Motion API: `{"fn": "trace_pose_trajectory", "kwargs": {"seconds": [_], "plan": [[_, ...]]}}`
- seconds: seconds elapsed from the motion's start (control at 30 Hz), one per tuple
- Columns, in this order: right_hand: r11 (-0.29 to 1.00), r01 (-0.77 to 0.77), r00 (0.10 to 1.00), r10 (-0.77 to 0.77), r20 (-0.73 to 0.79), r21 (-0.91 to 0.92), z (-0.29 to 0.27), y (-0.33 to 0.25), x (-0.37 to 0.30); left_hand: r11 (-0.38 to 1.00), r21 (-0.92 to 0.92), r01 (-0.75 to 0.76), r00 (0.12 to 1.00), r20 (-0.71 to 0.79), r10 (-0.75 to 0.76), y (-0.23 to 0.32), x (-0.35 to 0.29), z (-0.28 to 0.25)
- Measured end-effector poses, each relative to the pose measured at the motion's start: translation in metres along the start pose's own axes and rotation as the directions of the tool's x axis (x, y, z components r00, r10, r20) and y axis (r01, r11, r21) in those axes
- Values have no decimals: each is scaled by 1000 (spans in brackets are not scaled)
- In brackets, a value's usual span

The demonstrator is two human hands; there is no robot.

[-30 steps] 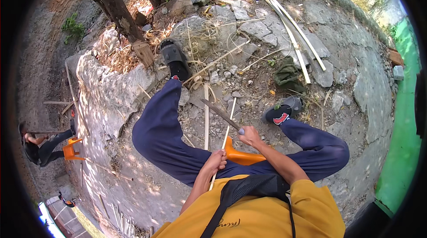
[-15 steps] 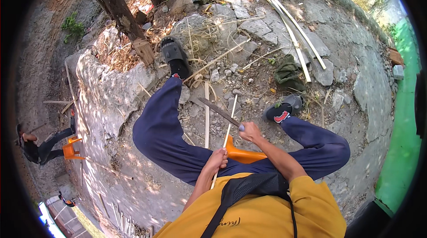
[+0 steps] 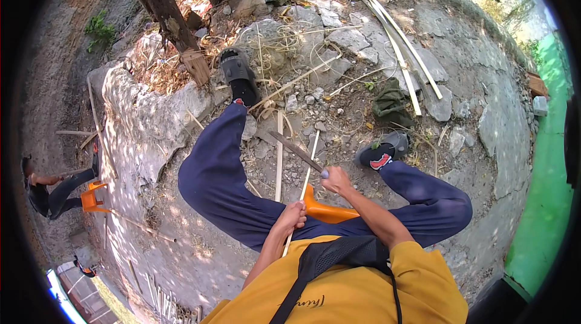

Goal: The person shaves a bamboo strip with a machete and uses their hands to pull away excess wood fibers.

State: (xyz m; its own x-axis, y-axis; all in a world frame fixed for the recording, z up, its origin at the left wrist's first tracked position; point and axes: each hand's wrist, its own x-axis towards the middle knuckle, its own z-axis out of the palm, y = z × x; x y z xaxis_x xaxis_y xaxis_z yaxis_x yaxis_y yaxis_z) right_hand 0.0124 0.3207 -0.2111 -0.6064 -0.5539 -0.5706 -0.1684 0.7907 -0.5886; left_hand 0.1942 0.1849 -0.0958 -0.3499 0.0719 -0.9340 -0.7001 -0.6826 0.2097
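Well, from the head view I see the left hand (image 3: 293,215) closed in a fist round a slim bamboo strip (image 3: 307,179), which runs forward between the spread legs (image 3: 209,185), while the right hand (image 3: 336,180) grips the handle of a knife (image 3: 295,150), its blade crossing the strip beyond the left fist; whether the edge bites, I can't tell. By my reckoning this strip is partway through its shaving: already thin, yet with the blade across it. Curled slivers (image 3: 308,33) tangled near the left shoe (image 3: 237,70) suggest plenty of paring done; the long pale slats (image 3: 408,85), well apart at upper right, look wider and perhaps remain unworked.
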Motion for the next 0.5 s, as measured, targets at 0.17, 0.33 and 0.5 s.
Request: {"fn": "trace_pose_trajectory", "kwargs": {"seconds": [0.17,0.33,0.5], "plan": [[996,85,986,-82,142,-19,-7,-5,-46,1000,-7,-23,998,50,23,-6,5,-2],[997,43,993,-35,111,-71,-23,11,-8,1000,17,-11,1000,14,11,-11,-5,10],[999,26,999,-25,23,-37,-4,-8,-3,1000,-4,-17,999,29,17,-7,-7,-1]]}}
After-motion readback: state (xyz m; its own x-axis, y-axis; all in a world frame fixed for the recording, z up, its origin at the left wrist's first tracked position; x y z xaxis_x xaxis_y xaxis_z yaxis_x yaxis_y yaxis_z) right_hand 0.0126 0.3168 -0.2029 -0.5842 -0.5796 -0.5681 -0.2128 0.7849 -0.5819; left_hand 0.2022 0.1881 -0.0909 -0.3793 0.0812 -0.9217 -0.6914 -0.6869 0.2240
